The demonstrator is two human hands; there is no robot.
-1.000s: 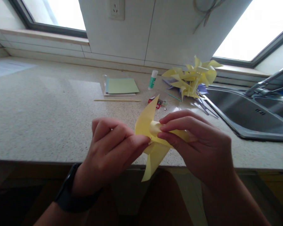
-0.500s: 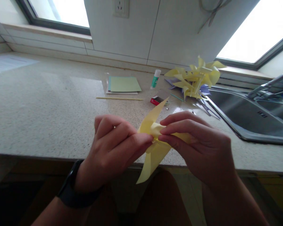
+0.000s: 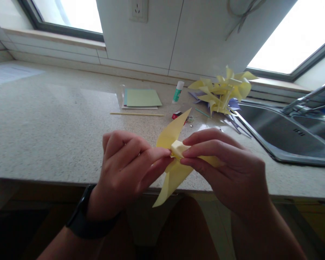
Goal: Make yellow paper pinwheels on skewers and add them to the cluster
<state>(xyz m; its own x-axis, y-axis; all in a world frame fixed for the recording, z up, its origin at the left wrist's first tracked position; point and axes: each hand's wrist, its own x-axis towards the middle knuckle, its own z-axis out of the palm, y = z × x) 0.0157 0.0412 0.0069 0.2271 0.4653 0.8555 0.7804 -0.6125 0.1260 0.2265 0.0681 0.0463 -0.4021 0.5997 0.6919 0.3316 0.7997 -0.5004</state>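
Note:
Between my hands, above the counter's front edge, is a yellow paper pinwheel (image 3: 170,133) with pointed blades reaching up and down. My left hand (image 3: 127,168), a dark band on its wrist, pinches the paper near the pinwheel's middle from the left. From the right, my right hand (image 3: 224,162) pinches a folded part of the paper between thumb and fingers. My fingertips hide much of the centre. Just beyond the upper blade lie a small red and black box (image 3: 176,115), partly covered by it, and a tiny metal piece (image 3: 191,126).
On the speckled counter (image 3: 56,133) are a stack of coloured paper (image 3: 143,97), a thin wooden stick (image 3: 137,114) and a glue stick (image 3: 178,92). Several yellow pinwheels (image 3: 224,90) are heaped at the back right, beside a steel sink (image 3: 281,133). Printed sheets (image 3: 13,73) lie far left.
My left hand has shifted slightly left, its fingertips drawing a little away from my right hand's. The pinwheel's blades have moved slightly left, and more of the folded paper at the middle shows.

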